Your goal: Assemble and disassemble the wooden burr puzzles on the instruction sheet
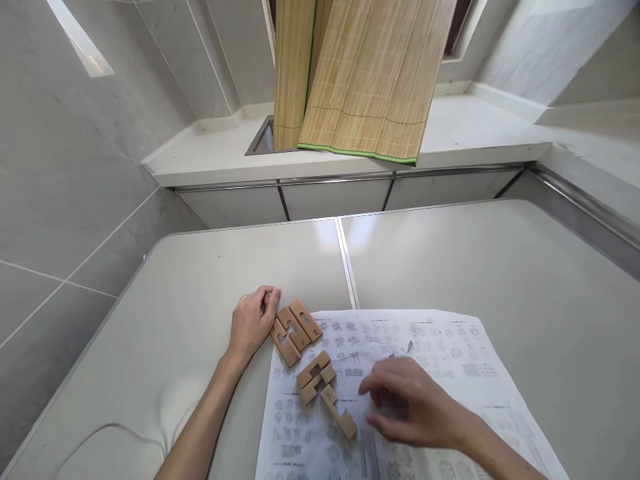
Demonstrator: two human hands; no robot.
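Observation:
My left hand point(253, 323) rests on the table with its fingers curled in, and nothing shows in them. Just beside it, three flat wooden puzzle pieces point(296, 331) with cut-out slots lie side by side, partly over the paper's corner; the rightmost bears a "2". Nearer to me, notched wooden blocks point(316, 377) sit close together on the printed sheet, and a longer notched wooden bar point(339, 413) slants away from them. My right hand point(413, 403) hovers over the sheet to the right of the bar, fingers bent and thumb apart, slightly blurred, with nothing visible between them.
A large printed sheet point(450, 353) with small diagrams covers the table's near middle. The pale table point(240, 260) has a metal seam point(346, 260). A thin cable point(125, 427) lies at the left. Behind stand a white counter point(490, 127) and a hanging bamboo mat point(375, 80).

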